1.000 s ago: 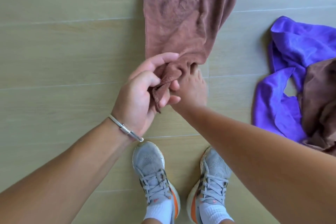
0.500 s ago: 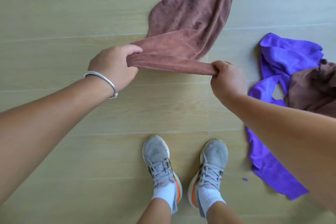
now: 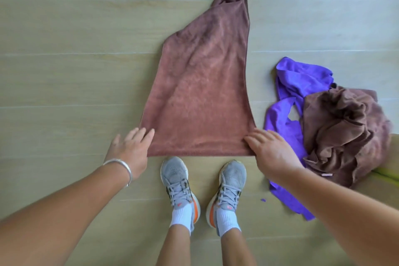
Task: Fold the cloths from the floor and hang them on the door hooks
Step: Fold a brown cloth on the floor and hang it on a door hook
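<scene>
the left hand [image 3: 129, 149] lies with fingers straight and spread at the near left corner of the reddish-brown terry cloth [image 3: 200, 93], and the right hand [image 3: 272, 151] lies the same way at the near right corner; neither grip is closed round anything. whether the fingertips press the fabric or just touch its edge is hard to tell from this angle. the cloth lies spread on the pale wood-look floor [image 3: 64, 60] just ahead of the grey trainers [image 3: 176, 177], its far end narrow and bunched. this looks like the laying-out step before the first fold. next the far end wants smoothing square, then an edge pinched and brought over. to the right a crumpled purple cloth [image 3: 300, 80] and a rumpled brown cloth [image 3: 343, 131] lie in a heap, unfolded.
</scene>
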Demonstrator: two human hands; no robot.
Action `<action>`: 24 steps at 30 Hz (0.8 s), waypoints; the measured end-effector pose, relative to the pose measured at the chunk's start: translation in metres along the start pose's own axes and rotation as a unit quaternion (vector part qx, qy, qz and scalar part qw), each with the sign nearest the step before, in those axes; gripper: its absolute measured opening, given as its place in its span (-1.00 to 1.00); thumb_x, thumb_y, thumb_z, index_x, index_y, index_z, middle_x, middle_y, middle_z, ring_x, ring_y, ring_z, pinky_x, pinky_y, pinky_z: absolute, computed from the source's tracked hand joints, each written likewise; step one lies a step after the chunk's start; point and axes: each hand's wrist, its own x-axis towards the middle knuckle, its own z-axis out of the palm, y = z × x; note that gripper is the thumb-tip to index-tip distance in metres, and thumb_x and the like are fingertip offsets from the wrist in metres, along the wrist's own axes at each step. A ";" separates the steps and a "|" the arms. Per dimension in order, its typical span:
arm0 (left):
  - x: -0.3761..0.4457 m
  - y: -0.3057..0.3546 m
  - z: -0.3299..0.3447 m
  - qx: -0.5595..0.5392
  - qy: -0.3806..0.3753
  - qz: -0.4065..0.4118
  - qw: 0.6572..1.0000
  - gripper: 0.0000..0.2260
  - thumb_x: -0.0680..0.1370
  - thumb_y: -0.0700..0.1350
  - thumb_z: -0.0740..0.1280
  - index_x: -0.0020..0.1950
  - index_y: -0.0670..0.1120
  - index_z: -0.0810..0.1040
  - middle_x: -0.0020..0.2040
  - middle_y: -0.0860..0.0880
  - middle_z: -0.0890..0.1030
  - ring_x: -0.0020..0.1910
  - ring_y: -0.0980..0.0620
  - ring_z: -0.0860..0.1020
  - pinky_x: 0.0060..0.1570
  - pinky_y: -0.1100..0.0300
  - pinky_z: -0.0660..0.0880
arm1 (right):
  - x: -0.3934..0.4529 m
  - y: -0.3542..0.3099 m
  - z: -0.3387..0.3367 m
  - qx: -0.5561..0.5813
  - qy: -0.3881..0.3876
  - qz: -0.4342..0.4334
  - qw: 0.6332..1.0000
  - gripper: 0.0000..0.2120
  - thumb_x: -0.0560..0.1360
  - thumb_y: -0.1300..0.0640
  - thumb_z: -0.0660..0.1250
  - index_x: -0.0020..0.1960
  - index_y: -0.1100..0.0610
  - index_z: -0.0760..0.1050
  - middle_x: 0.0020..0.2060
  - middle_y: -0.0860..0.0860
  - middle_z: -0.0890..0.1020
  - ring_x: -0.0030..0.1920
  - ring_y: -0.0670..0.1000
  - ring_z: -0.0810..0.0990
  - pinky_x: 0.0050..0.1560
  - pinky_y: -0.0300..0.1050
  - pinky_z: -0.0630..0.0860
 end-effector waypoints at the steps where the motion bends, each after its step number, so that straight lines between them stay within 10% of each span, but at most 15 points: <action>1: -0.006 0.002 0.011 0.007 -0.019 0.006 1.000 -0.37 0.56 -0.16 0.11 0.58 0.06 -0.06 0.58 0.06 0.04 0.55 0.06 -0.01 0.46 -0.08 0.10 | -0.009 -0.003 0.009 0.010 -0.016 -0.008 1.000 -0.56 0.33 0.22 0.18 0.17 0.15 0.59 0.13 0.07 0.64 0.24 0.11 0.55 0.24 0.06 0.45; 11: 0.014 -0.015 -0.015 -0.055 -0.010 0.010 0.998 -0.49 0.57 -0.18 0.14 0.53 0.03 0.21 0.53 0.06 0.25 0.51 0.06 0.19 0.45 0.13 0.17 | 0.022 0.010 0.004 0.023 -0.056 0.041 0.997 -0.55 0.50 0.22 0.13 0.37 0.01 0.41 0.34 -0.10 0.49 0.47 -0.02 0.26 0.43 -0.14 0.14; 24: -0.004 -0.112 -0.383 -0.113 0.257 -0.060 0.958 -0.72 0.57 -0.18 0.14 0.24 -0.13 0.49 0.22 -0.19 0.55 0.17 -0.22 0.51 0.13 -0.01 0.46 | 0.132 0.036 -0.362 0.001 0.205 0.051 0.978 -0.73 0.53 0.24 0.17 0.17 0.12 0.52 0.19 0.08 0.58 0.40 0.08 0.34 0.29 -0.03 0.27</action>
